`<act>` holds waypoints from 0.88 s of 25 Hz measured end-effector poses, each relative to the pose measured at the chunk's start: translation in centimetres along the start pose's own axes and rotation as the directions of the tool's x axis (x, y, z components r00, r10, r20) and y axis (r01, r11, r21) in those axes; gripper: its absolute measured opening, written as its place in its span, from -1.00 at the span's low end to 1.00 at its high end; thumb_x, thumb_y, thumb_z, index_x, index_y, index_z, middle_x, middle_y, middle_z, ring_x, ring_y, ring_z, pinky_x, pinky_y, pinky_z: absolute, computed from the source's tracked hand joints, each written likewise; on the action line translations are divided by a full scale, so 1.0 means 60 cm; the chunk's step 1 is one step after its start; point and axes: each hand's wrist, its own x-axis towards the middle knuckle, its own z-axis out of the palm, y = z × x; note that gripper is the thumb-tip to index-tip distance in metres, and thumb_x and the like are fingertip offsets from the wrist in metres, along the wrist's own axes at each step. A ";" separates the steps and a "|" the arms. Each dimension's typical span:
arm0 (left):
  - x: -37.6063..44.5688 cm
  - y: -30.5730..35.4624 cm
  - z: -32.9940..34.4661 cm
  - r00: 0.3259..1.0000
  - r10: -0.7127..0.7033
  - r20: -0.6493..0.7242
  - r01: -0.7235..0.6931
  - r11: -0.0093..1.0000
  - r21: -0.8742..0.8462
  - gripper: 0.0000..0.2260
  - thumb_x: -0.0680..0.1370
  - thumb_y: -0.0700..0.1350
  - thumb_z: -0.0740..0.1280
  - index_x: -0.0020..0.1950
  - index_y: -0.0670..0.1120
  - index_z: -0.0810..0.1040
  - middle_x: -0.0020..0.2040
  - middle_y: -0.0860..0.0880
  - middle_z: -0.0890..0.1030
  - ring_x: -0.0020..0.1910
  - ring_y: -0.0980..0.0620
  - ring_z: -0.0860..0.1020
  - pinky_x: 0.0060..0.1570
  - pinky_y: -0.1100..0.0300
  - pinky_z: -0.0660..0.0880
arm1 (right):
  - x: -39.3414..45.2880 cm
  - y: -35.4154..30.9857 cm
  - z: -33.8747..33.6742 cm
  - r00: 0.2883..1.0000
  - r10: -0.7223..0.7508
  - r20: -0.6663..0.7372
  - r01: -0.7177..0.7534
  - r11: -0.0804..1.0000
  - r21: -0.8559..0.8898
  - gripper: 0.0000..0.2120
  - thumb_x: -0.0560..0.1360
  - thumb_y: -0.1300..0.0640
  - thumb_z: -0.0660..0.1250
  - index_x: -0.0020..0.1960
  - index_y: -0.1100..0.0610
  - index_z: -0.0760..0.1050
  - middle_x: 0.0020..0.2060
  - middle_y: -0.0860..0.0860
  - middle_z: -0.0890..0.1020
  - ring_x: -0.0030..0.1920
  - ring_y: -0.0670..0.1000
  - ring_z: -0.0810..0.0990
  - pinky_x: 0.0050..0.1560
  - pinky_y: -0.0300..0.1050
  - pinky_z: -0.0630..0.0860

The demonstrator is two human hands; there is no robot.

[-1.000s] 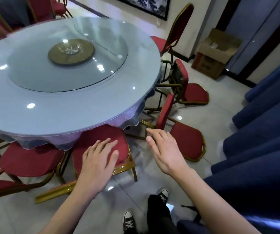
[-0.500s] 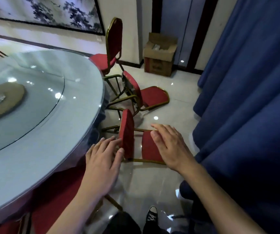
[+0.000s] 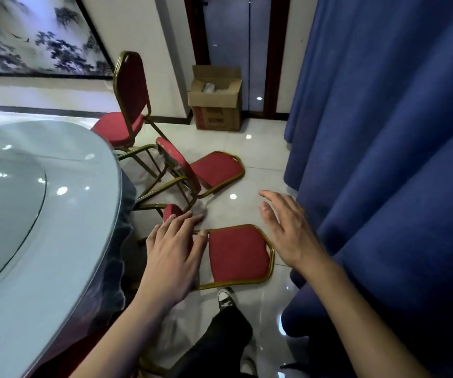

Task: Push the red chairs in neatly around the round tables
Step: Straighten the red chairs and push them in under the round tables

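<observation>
Hands spread wider apart, left hand [image 3: 172,257] open hiding fallen chair [image 3: 237,255] seat, right hand [image 3: 288,230] open

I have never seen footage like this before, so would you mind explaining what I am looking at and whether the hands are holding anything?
There is no machine here: a camera worn on a person's head looks forward and down at their bare hands. The left hand and right hand are both open and hold nothing, reaching towards a tipped red chair lying on the tiled floor. A second tipped chair lies beyond it, and an upright chair stands by the round table. A cardboard box sits by the wall, with blue curtains on the right.
</observation>
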 end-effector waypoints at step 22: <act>0.476 -0.137 -0.048 0.944 -0.261 -0.204 0.242 0.964 -0.113 -0.43 0.58 0.29 -0.13 0.45 0.16 0.42 0.46 0.13 0.40 0.52 0.07 0.23 0.51 -0.04 0.08 | 0.592 -0.110 0.105 0.926 -0.237 0.295 0.260 0.965 -0.040 -0.45 0.67 -0.30 -0.08 0.54 -0.11 0.29 0.40 -0.11 0.42 0.41 -0.08 0.36 0.49 0.13 0.29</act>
